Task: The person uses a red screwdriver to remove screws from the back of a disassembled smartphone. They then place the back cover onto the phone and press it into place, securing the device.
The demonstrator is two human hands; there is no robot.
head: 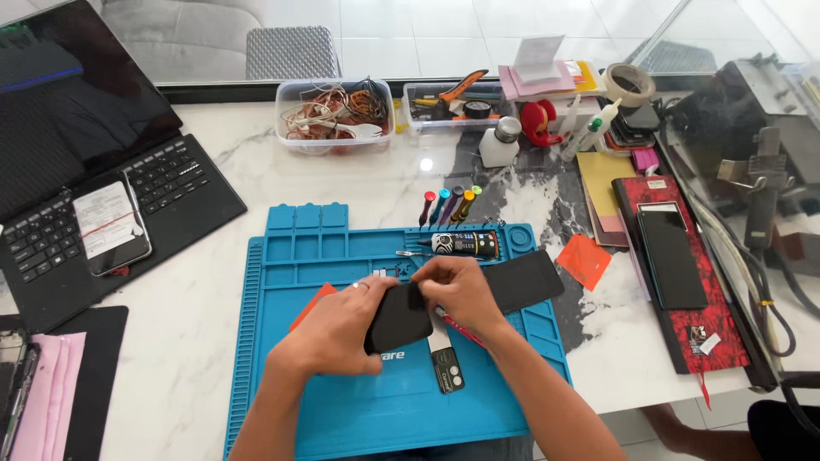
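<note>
My left hand (337,329) grips a black phone (400,318) from the left, tilted above the blue work mat (342,256). My right hand (457,290) pinches the phone's upper right corner. A red-handled tool (461,331) runs under my right wrist. A small black camera-module part (447,370) lies on the mat just below the phone. A long black strip (525,277) lies flat to the right of my right hand. An orange triangular pick (313,301) peeks out beside my left hand.
Laptop (94,171) with a phone (109,226) on its keyboard at left. Coloured screwdrivers (448,205) and a black tube (465,244) at the mat's top. Plastic tubs (335,111) of cables and tools behind. Another black phone (670,256) on a red notebook at right. Orange pick (584,259).
</note>
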